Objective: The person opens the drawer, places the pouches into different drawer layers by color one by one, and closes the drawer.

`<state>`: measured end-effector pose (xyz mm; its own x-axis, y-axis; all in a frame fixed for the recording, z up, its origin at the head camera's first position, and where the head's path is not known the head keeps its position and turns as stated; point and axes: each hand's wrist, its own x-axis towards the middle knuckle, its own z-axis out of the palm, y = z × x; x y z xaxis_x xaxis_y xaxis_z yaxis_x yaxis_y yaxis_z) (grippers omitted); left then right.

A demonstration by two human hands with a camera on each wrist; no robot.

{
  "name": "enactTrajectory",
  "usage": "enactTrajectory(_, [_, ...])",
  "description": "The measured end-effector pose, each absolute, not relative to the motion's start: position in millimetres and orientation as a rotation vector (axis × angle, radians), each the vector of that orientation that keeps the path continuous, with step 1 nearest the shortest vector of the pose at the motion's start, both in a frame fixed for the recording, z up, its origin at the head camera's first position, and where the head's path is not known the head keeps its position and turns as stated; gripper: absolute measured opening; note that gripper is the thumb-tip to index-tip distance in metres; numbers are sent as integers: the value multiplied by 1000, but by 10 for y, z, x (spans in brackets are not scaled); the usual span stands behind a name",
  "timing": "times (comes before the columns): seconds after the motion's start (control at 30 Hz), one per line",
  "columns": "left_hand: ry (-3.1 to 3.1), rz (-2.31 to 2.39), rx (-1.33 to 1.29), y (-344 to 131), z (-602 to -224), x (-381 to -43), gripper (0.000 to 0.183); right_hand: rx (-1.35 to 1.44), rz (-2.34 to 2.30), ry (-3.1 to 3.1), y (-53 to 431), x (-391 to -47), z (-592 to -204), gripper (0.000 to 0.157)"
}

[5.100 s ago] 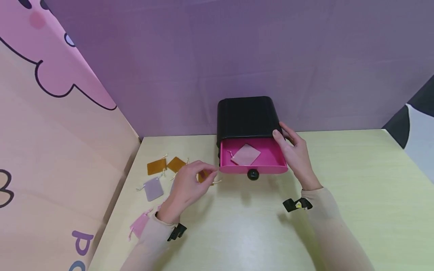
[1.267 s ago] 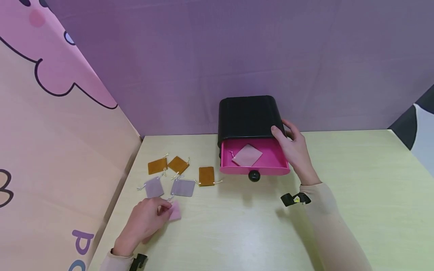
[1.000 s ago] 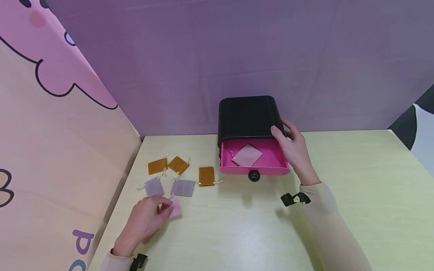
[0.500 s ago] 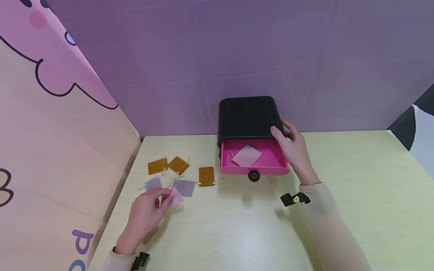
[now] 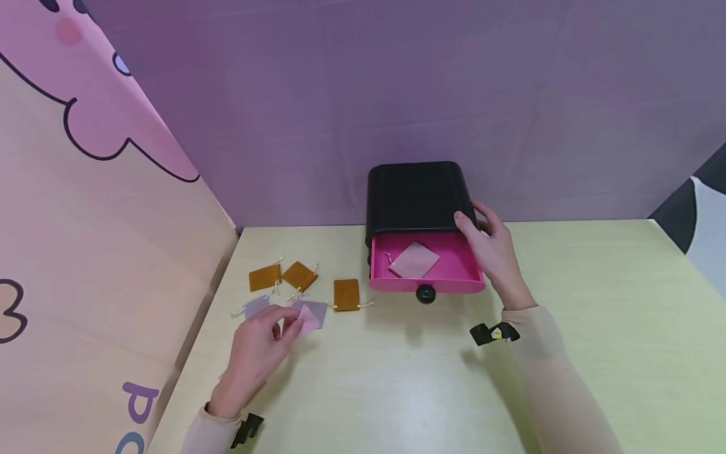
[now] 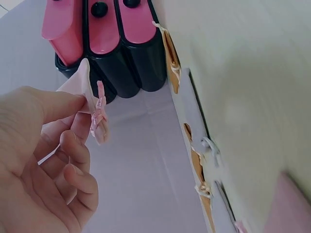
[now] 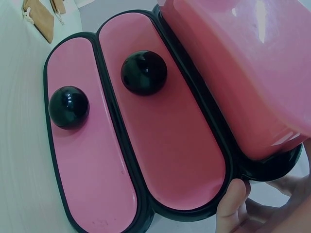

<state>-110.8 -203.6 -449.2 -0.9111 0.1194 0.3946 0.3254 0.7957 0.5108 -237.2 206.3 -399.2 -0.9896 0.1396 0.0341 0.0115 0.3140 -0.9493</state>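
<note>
My left hand pinches a small pink drawstring pouch between thumb and fingertips. In the left wrist view the pouch hangs up off the table, its pink cord bunched by the fingers. On the head view it overlaps a grey-lilac pouch. My right hand holds the right side of a black drawer unit, thumb at the front top corner. The unit's top pink drawer is pulled out, with another pink pouch lying inside. Two lower drawers are closed.
Left of the unit lie several mustard-brown pouches and a second lilac pouch, partly behind my left hand. Another pink pouch lies on the table. A purple backdrop stands behind.
My left hand, holding nothing beside the drawer at first, has taken a pink pouch from the table, lifted it and carried it up and right. The right hand stays on the unit.
</note>
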Motion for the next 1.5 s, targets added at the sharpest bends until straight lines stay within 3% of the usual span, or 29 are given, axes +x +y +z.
enactTrajectory(1.5, [-2476,-946,-430,-1648,-4121,-1340,15,-150,1777,-2463,2069,-2382,-4007,80])
